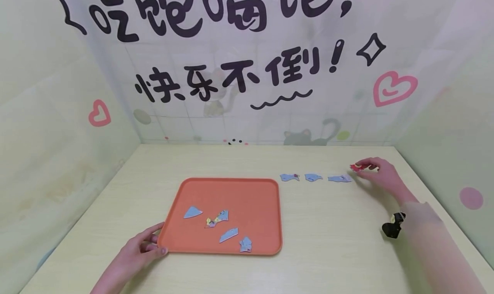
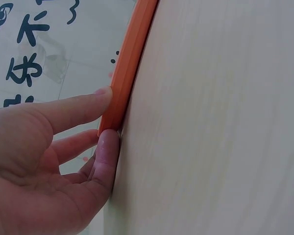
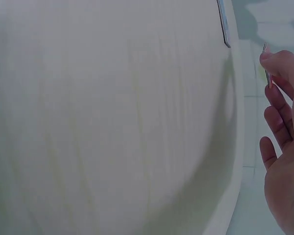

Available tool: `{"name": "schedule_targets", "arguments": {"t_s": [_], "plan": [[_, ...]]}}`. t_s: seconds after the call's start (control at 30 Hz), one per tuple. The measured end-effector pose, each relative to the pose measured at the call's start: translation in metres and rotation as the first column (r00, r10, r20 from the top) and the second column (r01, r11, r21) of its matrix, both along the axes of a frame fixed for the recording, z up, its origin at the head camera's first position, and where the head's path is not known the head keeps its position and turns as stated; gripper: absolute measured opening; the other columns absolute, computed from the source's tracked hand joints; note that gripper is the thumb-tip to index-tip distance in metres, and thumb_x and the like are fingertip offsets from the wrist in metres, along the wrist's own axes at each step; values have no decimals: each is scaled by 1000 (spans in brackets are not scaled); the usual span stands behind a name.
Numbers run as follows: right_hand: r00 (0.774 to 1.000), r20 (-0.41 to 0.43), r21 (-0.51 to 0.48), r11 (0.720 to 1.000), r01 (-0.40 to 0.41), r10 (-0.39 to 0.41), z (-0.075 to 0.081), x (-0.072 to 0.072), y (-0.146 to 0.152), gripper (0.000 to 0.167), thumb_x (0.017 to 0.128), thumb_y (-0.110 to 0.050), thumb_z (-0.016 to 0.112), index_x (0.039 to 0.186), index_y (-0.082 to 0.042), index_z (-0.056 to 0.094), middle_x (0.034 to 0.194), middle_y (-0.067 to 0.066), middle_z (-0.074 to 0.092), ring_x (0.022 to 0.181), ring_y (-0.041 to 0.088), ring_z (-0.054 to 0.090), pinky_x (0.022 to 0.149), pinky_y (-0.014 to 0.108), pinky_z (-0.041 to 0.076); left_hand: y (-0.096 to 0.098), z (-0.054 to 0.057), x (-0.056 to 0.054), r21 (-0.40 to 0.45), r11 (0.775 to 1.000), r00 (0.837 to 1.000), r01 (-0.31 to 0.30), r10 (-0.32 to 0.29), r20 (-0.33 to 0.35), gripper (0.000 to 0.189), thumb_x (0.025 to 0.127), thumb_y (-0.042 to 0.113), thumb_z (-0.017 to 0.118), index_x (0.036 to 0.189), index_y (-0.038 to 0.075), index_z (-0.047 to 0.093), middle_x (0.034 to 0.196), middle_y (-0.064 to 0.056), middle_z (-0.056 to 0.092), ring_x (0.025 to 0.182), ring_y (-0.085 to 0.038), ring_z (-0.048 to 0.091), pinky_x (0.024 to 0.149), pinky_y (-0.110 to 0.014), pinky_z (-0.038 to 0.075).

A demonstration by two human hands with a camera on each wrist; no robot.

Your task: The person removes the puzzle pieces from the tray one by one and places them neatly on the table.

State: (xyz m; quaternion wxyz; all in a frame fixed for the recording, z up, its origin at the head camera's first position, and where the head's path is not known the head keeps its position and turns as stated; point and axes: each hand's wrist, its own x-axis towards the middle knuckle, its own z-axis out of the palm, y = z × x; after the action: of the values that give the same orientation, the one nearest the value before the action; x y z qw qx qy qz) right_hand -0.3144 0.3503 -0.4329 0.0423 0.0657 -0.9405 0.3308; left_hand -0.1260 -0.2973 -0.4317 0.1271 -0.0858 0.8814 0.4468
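Observation:
My left hand (image 1: 135, 253) grips the near left corner of an orange tray (image 1: 247, 195), its thumb at the front edge and the fingers along the left side. The left wrist view shows the fingers round the tray's rim (image 2: 122, 83). Between thumb and fingertips, my right hand (image 1: 380, 171) pinches a small red puzzle piece (image 1: 355, 168), held edge-on in the right wrist view above the table. Just left of it, three blue puzzle pieces lie in a row: one left (image 1: 289, 177), one middle (image 1: 313, 177), one right (image 1: 339, 179).
Inside the tray lie several more pieces, among them a blue triangular piece (image 1: 192, 212), a yellow-and-blue piece (image 1: 222, 216) and a blue piece at the front (image 1: 245, 244). A black wrist device (image 1: 393, 226) sits by the right sleeve. A printed curtain (image 1: 239, 126) closes the table's back.

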Motion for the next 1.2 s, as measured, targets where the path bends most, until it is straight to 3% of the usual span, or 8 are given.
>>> {"name": "schedule_targets", "arguments": {"t_s": [0.27, 0.5, 0.83, 1.2], "plan": [[1000, -18, 14, 1000, -11, 11, -11, 4, 14, 40, 92, -30, 71, 123, -6, 67, 119, 20, 64, 104, 26, 50, 81, 33, 38, 0, 0, -1, -19, 1000, 1000, -5, 5, 9, 77, 88, 24, 75, 153, 10, 36, 123, -11, 57, 91, -9, 58, 75, -20, 48], [999, 15, 59, 998, -34, 33, -15, 7, 21, 40, 92, -31, 70, 121, -5, 68, 116, 20, 65, 96, 19, 54, 81, 32, 39, 0, 0, 0, -21, 1000, 1000, -8, 9, 1, 77, 88, 23, 75, 152, 10, 36, 123, -12, 57, 91, -10, 58, 75, -20, 48], [989, 119, 31, 995, -97, 93, -17, 11, 35, 47, 94, -36, 67, 130, -6, 63, 129, 20, 60, 93, -8, 48, 79, 16, 42, 2, 1, 1, -5, 1000, 1000, -1, 1, -20, 76, 88, 22, 75, 152, 8, 36, 123, -12, 57, 91, -7, 59, 75, -19, 49], [983, 140, 23, 993, -120, 115, -13, 10, 31, 48, 93, -32, 69, 131, -4, 62, 124, 18, 59, 88, -2, 48, 76, 17, 41, 2, 1, 4, -18, 1000, 1000, -14, 14, -23, 77, 88, 25, 75, 152, 9, 37, 123, -11, 57, 92, -8, 60, 76, -20, 48]]}}
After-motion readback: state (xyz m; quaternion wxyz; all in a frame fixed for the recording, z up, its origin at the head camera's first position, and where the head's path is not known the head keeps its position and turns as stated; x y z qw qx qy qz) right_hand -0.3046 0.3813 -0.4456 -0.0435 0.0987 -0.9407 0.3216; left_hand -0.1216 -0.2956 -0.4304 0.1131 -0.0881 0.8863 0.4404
